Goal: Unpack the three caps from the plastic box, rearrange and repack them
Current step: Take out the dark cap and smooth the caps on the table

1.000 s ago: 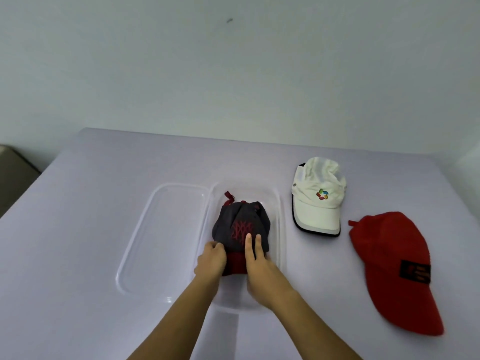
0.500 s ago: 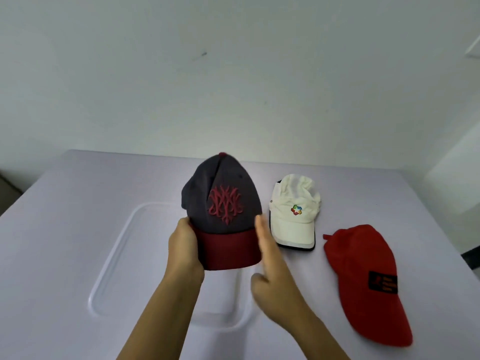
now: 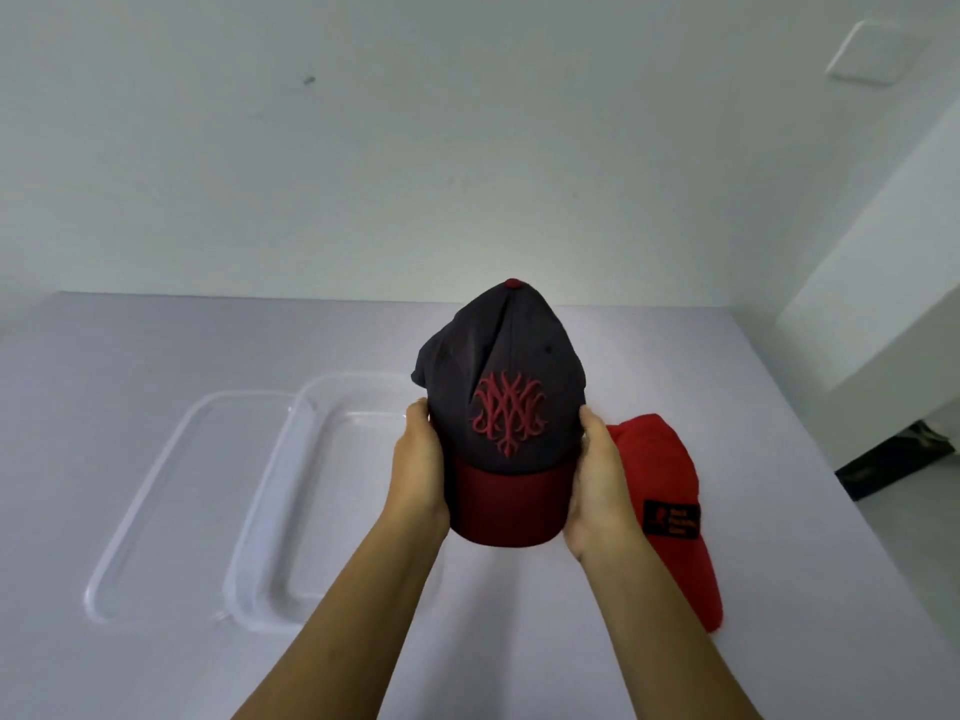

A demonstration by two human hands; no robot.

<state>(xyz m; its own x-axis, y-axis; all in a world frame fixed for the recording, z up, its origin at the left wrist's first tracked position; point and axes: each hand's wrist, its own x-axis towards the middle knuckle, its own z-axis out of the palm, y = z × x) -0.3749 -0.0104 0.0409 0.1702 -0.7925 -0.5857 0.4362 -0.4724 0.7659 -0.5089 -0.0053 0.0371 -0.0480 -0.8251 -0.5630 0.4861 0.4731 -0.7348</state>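
A dark grey cap [image 3: 519, 356] with a red embroidered emblem and a dark red brim is held up in the air in front of me. My left hand [image 3: 420, 470] grips its left side and my right hand [image 3: 597, 485] grips its right side, at the base of the crown. The clear plastic box [image 3: 270, 491] lies on the table below and to the left, with nothing in it. A red cap [image 3: 670, 480] with a black patch lies on the table to the right, partly behind my right hand. The white cap is hidden behind the held cap.
The box's clear lid [image 3: 156, 491] lies flat against the box's left side. The pale table [image 3: 156, 345] runs back to a white wall, and its right edge [image 3: 810, 459] drops off to a dark floor.
The dark cap came up out of the box. My right hand, open beside it half a second ago, now grips its right side. The cap has shifted right and covers the white cap.
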